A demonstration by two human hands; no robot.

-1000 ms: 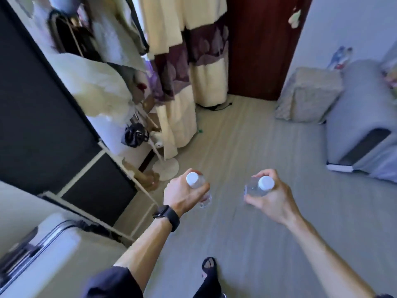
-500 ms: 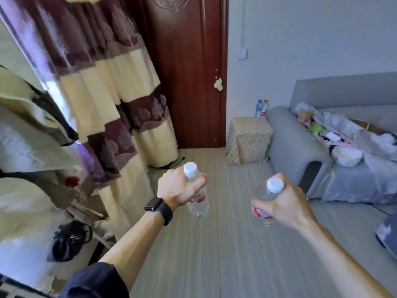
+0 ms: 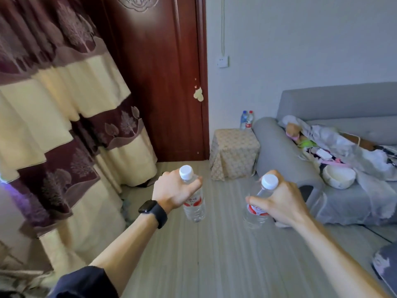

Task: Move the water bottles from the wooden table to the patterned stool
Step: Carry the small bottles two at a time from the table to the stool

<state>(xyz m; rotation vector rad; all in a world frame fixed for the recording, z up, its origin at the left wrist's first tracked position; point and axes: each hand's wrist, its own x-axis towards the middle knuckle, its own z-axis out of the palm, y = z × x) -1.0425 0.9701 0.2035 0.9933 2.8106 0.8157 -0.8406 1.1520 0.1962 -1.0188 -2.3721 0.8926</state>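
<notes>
In the head view, the left hand (image 3: 171, 190), at 7 o'clock from the middle of the frame, has its fingers curled round the neck of a water bottle (image 3: 194, 208), which hangs upright below its white cap. A black watch (image 3: 150, 208) sits on that wrist. At 4 o'clock the right hand (image 3: 281, 201) grips a second water bottle (image 3: 255, 211) the same way, tilted slightly. Both bottles are held in the air above the floor. The patterned stool (image 3: 234, 153) stands at 3 o'clock beside the grey sofa (image 3: 279, 151), with two more bottles (image 3: 246, 119) at its far right corner.
</notes>
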